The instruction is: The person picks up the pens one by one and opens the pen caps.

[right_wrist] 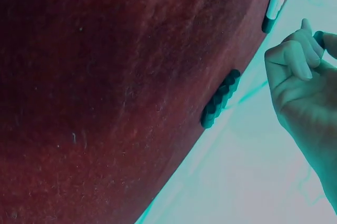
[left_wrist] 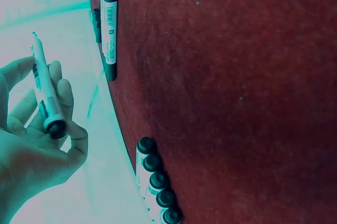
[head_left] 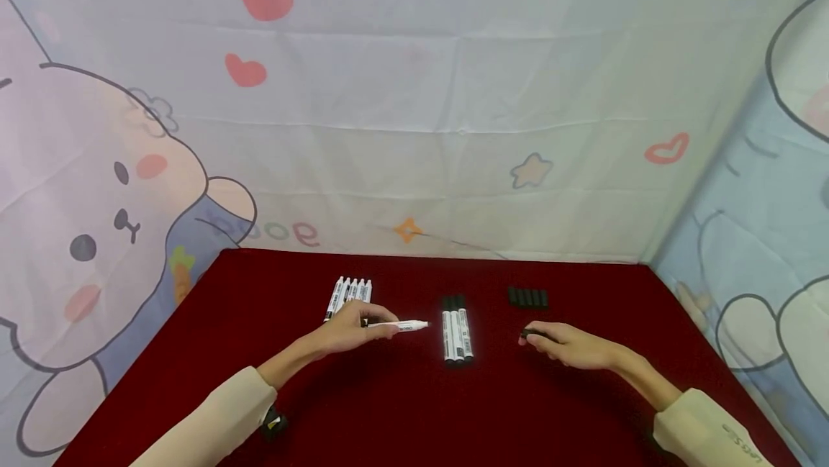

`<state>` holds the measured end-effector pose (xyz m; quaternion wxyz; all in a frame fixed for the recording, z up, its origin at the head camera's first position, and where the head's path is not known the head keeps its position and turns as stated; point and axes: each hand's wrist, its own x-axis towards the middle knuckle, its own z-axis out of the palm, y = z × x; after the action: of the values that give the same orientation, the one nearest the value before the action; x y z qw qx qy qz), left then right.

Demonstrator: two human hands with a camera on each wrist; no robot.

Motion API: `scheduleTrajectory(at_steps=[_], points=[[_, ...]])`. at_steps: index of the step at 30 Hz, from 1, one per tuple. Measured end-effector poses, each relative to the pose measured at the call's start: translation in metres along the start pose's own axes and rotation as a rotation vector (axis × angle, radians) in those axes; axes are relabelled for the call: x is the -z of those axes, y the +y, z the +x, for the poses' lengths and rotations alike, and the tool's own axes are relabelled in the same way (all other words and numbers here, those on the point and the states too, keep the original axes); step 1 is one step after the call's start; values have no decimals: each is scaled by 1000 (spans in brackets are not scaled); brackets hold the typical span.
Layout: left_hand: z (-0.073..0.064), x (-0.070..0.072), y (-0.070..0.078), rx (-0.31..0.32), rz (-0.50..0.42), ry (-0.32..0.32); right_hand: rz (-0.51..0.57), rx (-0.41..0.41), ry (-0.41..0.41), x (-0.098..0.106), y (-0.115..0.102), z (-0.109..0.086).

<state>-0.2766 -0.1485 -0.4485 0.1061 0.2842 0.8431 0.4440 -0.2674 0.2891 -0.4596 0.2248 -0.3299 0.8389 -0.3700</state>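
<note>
Head view: three capped markers (head_left: 458, 335) seem done; five bare markers (head_left: 352, 291), five loose caps (head_left: 527, 298) remain. Left hand (head_left: 350, 327) grips an uncapped pen (head_left: 411, 325), right hand (head_left: 573, 346) pinches a single cap (head_left: 526, 334).

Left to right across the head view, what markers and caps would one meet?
Row of uncapped white markers, uncapped white marker in the left hand, three white markers with black caps, row of black cylindrical caps.

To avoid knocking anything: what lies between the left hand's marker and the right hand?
The head view shows three capped markers side by side between them on the red cloth.
</note>
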Motion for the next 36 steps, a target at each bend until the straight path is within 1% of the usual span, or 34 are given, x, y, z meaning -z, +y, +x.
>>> scheduleTrajectory(at_steps=[2,4,6,8,10,14,17,20,22,25,28,36], points=[[-2,0,-1,-11,10,13,-5,21,7,-3,0,1],[-3,0,-2,-8,3,11,-14,57,20,-4,-1,3],[-4,1,-3,11,-19,4,-41,99,43,-5,-1,5],[-6,3,-4,31,-43,0,-61,120,62,-5,-2,7],[-7,4,-5,38,-47,6,-71,127,72,-5,-3,10],[-10,6,-7,26,-41,13,-70,129,91,-8,-4,13],[-11,8,-9,29,-53,16,-80,148,121,-10,-4,15],[-11,10,-9,57,-71,26,-91,168,150,-12,-5,16],[-11,12,-9,58,-81,33,-101,170,165,-12,-4,16],[-12,13,-9,75,-90,58,-113,163,180,-13,-4,17],[-15,15,-9,92,-96,97,-118,165,185,-14,-4,17],[-19,22,-11,141,-94,194,-120,204,174,-17,-6,19]])
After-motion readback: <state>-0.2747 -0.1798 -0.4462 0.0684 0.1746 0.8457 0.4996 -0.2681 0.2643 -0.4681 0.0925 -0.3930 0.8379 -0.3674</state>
